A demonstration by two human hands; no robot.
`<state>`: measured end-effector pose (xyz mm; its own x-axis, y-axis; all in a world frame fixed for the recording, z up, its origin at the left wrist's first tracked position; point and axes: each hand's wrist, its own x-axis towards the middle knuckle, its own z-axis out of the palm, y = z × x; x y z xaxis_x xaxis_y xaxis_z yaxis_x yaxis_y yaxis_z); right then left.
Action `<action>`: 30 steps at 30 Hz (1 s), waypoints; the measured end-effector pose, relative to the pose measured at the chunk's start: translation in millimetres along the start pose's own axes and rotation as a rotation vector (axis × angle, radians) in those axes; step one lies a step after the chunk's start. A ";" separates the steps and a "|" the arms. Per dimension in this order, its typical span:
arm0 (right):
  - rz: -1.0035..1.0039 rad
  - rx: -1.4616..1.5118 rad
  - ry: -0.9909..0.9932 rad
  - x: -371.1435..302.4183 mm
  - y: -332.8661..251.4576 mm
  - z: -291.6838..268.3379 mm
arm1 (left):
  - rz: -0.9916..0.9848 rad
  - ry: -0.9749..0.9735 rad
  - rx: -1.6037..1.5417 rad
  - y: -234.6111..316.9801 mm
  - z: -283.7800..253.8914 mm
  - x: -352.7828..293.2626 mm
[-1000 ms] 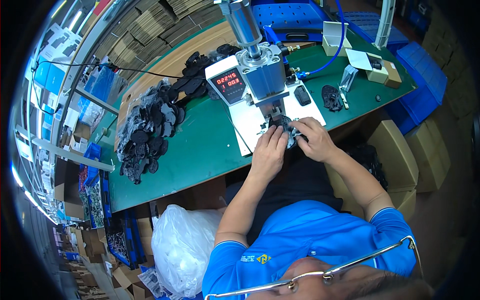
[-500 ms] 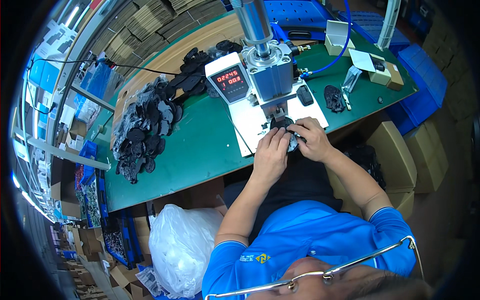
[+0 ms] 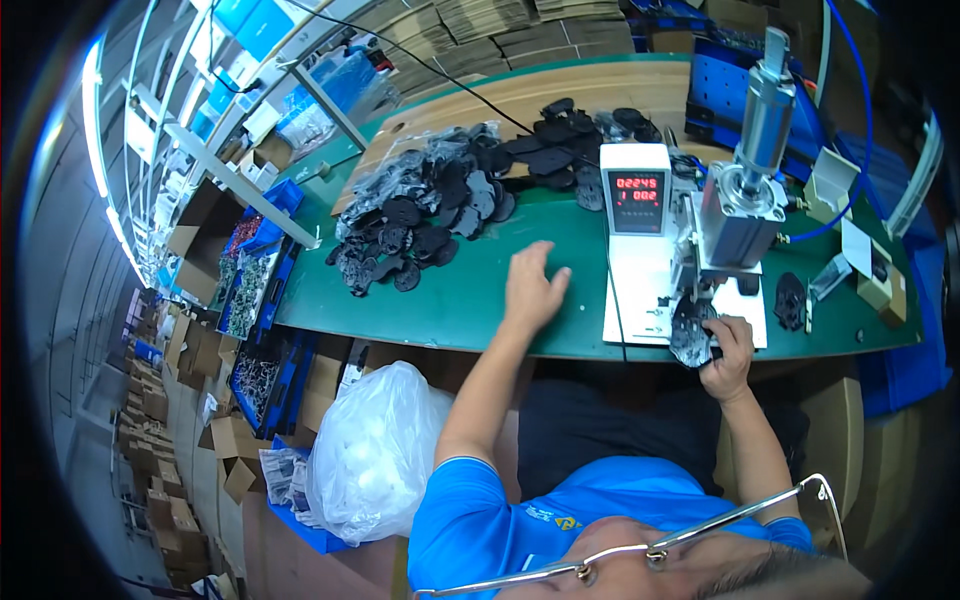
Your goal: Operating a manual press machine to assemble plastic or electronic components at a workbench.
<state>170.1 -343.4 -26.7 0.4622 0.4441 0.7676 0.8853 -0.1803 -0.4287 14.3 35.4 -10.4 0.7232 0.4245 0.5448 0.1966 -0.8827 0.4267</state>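
Note:
My right hand (image 3: 729, 360) is closed on the edge of a flat black rounded plastic part (image 3: 690, 325), its lower end looking shiny grey. That part sits under the head of a bench press (image 3: 742, 225) with a metal cylinder, at the front of its white base plate (image 3: 632, 300). Over the green table my left hand (image 3: 533, 290) is open, thumb apart from the fingers, and holds nothing. Left of and beyond it lies a heap of similar black parts (image 3: 430, 240), some in clear film. A control box (image 3: 637, 190) with a red lit display stands beside the press.
Another black part (image 3: 789, 302) lies right of the press, near small open boxes (image 3: 875, 285). A white plastic bag (image 3: 370, 450) bulges below the table's front edge. Blue bins of small parts (image 3: 245, 285) stand at the left. A black cable (image 3: 612, 290) runs down beside the base plate.
My left hand has let go of the black part and moved left toward the heap. My right hand stays on the part at the press. The view has swung left.

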 end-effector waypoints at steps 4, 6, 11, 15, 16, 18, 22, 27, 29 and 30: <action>0.001 -0.023 0.019 -0.5 1.7 4.0 | -0.260 0.013 0.381 -63.3 -15.1 57.6; -0.013 -0.032 0.027 -0.7 3.6 6.4 | -0.337 -0.004 0.540 -77.3 -19.5 86.1; 0.001 -0.059 0.038 -0.3 2.0 8.0 | -0.549 -0.153 0.597 -76.7 -6.0 149.0; 0.007 -0.059 0.034 -1.4 3.2 8.0 | -0.647 -0.194 0.645 -89.3 10.2 173.8; 0.007 -0.059 0.033 -1.9 3.4 8.2 | -0.669 -0.191 0.691 -94.1 13.9 177.0; 0.019 -0.062 0.023 -3.2 6.1 9.9 | -0.652 -0.207 0.713 -107.5 19.0 182.4; 0.005 -0.058 0.026 -3.5 5.3 7.6 | -0.611 -0.270 0.735 -125.5 15.9 188.0; -0.032 -0.040 0.044 1.1 2.7 7.8 | -0.394 -0.245 0.686 -154.1 -28.3 154.9; -0.021 -0.042 0.047 0.4 3.2 7.2 | -0.301 -0.264 0.641 -140.9 -40.3 139.8; -0.021 -0.041 0.048 -0.2 2.8 6.8 | -0.303 -0.270 0.647 -132.1 -46.2 127.3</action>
<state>172.1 -338.0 -31.3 0.4443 0.4057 0.7988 0.8959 -0.2079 -0.3927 49.8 215.4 35.9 0.6960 0.6766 0.2405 0.7010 -0.7128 -0.0234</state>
